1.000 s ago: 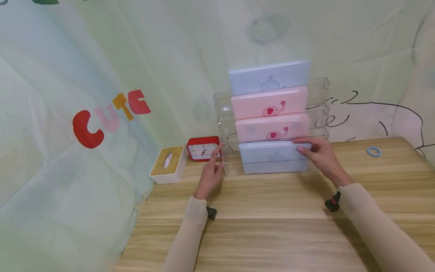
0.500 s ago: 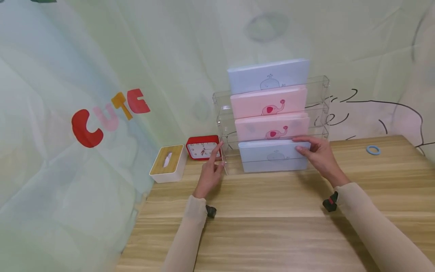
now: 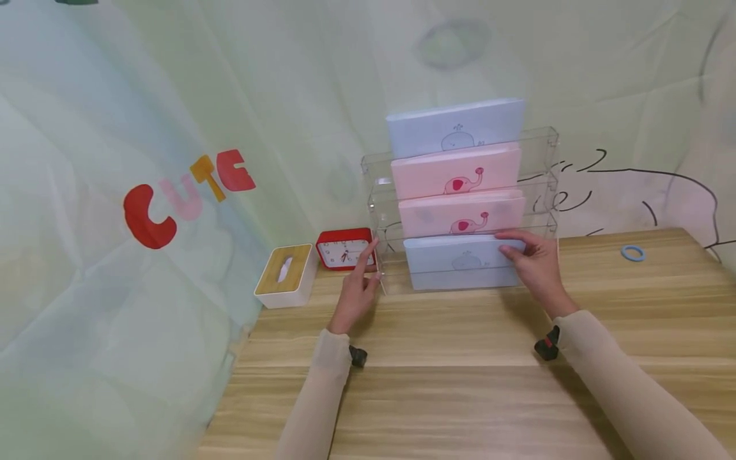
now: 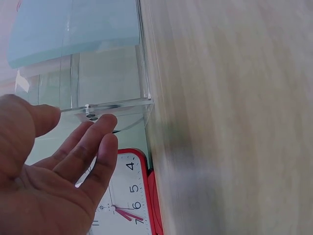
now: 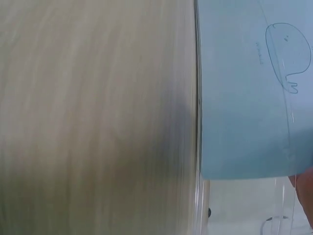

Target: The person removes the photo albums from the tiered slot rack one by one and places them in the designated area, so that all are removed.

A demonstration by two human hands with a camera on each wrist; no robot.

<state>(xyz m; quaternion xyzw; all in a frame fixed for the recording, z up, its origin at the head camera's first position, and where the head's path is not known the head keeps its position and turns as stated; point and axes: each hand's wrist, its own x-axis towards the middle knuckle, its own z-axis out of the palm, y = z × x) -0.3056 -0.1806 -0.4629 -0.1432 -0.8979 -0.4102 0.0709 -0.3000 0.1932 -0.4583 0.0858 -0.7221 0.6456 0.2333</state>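
Note:
A clear acrylic rack (image 3: 392, 277) stands on the table, with booklets in stepped tiers. Lowest sits a pale blue booklet (image 3: 439, 271) with a whale drawing, also close up in the right wrist view (image 5: 239, 112). My right hand (image 3: 536, 265) pinches its upper right corner, thumb in front and index finger over the top edge. Above it are two pink elephant booklets (image 3: 425, 217) and, at the top, another blue whale booklet (image 3: 416, 137). My left hand (image 3: 355, 297) touches the rack's left side panel, index finger pointing up along it; the left wrist view shows its fingertips (image 4: 108, 122) right at that panel.
Just left of the rack stands a red alarm clock (image 3: 344, 250), partly behind my left hand. Beside it is a white tissue box (image 3: 287, 275) with a wooden lid. A blue ring (image 3: 633, 253) lies at the table's right. A printed curtain (image 3: 322, 96) hangs behind.
My right wrist has swung slightly left, while the thumb and index finger stay at the lowest booklet's corner. The left hand, rack and booklets look the same.

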